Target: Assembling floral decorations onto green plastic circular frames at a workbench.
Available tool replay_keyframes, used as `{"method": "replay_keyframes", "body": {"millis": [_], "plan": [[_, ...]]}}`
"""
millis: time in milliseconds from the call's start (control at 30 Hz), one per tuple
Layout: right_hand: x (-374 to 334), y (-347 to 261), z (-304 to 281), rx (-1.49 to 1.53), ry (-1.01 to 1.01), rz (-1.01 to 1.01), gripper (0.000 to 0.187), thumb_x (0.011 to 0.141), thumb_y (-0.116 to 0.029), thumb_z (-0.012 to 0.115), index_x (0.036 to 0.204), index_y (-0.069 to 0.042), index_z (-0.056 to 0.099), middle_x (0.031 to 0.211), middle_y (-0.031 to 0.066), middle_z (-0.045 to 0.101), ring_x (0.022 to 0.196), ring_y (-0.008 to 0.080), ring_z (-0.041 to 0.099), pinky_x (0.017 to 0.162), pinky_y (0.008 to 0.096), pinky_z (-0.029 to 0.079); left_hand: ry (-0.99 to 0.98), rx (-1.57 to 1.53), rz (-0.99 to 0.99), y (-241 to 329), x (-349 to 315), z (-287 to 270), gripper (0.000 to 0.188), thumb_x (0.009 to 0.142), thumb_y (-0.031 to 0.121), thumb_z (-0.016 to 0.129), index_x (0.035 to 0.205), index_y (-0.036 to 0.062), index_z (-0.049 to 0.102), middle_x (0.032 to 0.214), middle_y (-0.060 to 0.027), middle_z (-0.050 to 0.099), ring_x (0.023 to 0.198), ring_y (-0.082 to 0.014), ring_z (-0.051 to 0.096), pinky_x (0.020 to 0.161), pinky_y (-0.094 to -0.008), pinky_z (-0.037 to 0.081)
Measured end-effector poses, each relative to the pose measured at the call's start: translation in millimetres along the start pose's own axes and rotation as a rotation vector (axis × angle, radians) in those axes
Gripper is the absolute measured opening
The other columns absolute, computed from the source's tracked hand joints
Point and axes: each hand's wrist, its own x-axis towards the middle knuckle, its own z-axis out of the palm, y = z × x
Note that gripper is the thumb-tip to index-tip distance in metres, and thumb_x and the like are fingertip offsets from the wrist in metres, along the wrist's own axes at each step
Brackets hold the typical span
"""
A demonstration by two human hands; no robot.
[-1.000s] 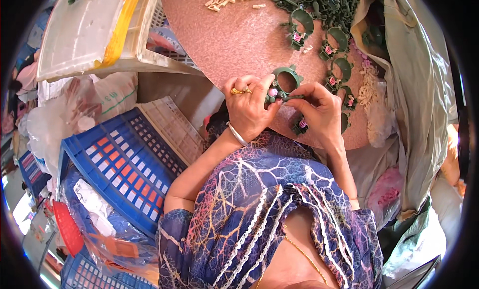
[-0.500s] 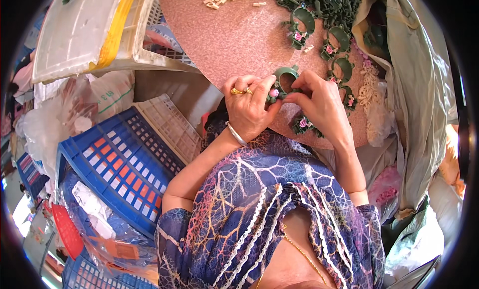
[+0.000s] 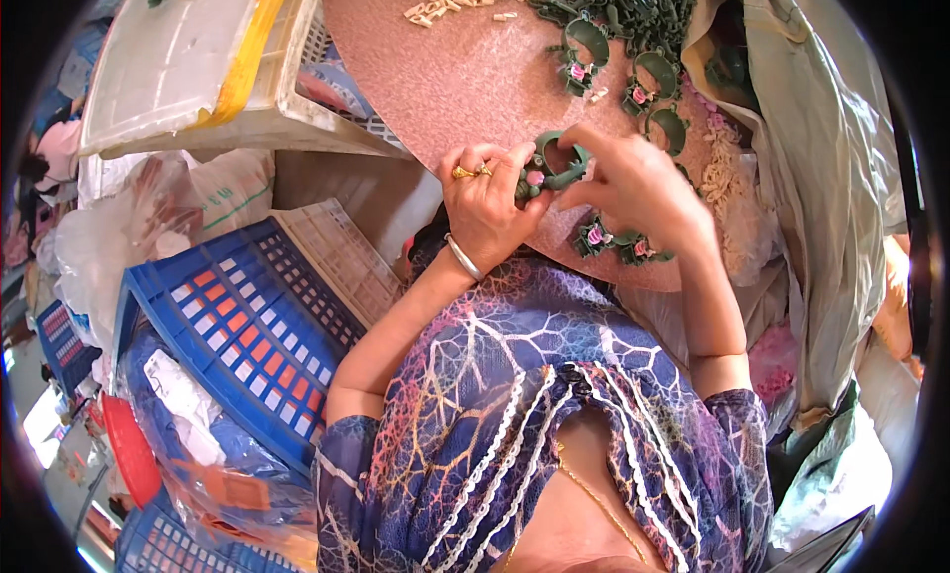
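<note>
Head view: the left hand (image 3: 487,212) keeps a narrow grip on a green plastic ring (image 3: 568,178) with a pink rosette (image 3: 535,178), over the speckled pink tabletop (image 3: 465,88). The right hand (image 3: 633,182) is blurred; its forefinger and thumb stand parted at the ring's right side, and whether they press on it cannot be told. Beyond the grip, to the right, lie flowered rings (image 3: 600,39) and a heap of dark green pieces (image 3: 633,9); just below the right hand, flower clusters (image 3: 594,237). Judged from this pose, the left grip should pinch close beside the rosette without crushing it, while the right fingers apply light, even pressure, lest the band twist.
</note>
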Motion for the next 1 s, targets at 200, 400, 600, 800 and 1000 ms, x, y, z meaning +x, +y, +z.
{"method": "replay_keyframes", "body": {"millis": [200,400,600,800,1000], "plan": [[99,42,-20,-0.321,0.760,-0.119,0.016,0.084,-0.015,0.067,0.097,-0.007,0.068,0.075,0.0102,0.067,0.075,0.0225,0.060,0.070,0.0385,0.045,-0.023,-0.011,-0.018,5,4,-1,0.051,0.066,0.031,0.087,0.108,0.0130,0.066,0.086,-0.0012,0.069,0.091,-0.0247,0.064,0.091,-0.0451,0.036],[165,75,-20,-0.522,0.577,0.162,0.008,0.077,-0.010,0.061,0.075,-0.007,0.068,0.080,0.0168,0.069,0.087,0.0368,0.067,0.081,0.0480,0.044,0.016,-0.009,0.001,5,4,2,0.050,0.068,0.031,0.087,0.108,0.0107,0.065,0.086,-0.0018,0.071,0.088,-0.0254,0.065,0.091,-0.0442,0.037],[108,44,-39,-0.068,0.722,-0.159,0.013,0.087,-0.016,0.067,0.094,-0.005,0.069,0.078,0.0100,0.067,0.080,0.0225,0.061,0.071,0.0377,0.046,-0.013,-0.011,-0.031,5,2,-3,0.052,0.067,0.031,0.087,0.110,0.0101,0.065,0.086,-0.0010,0.072,0.089,-0.0230,0.066,0.092,-0.0436,0.036],[37,19,-9,0.757,0.102,0.041,0.026,0.095,-0.008,0.064,0.121,-0.005,0.059,0.084,0.0043,0.068,0.070,0.0095,0.065,0.056,0.0243,0.051,-0.007,-0.018,-0.027,3,2,-1,0.052,0.068,0.029,0.084,0.113,0.0103,0.064,0.078,-0.0022,0.067,0.091,-0.0212,0.061,0.092,-0.0417,0.035],[15,23,-13,1.162,-0.050,0.203,0.032,0.099,-0.008,0.058,0.130,-0.005,0.052,0.101,0.0085,0.066,0.086,0.0198,0.073,0.071,0.0281,0.062,-0.007,0.007,-0.005,5,4,-4,0.051,0.070,0.030,0.084,0.112,0.0090,0.064,0.083,-0.0019,0.069,0.090,-0.0226,0.063,0.092,-0.0429,0.036]]}}
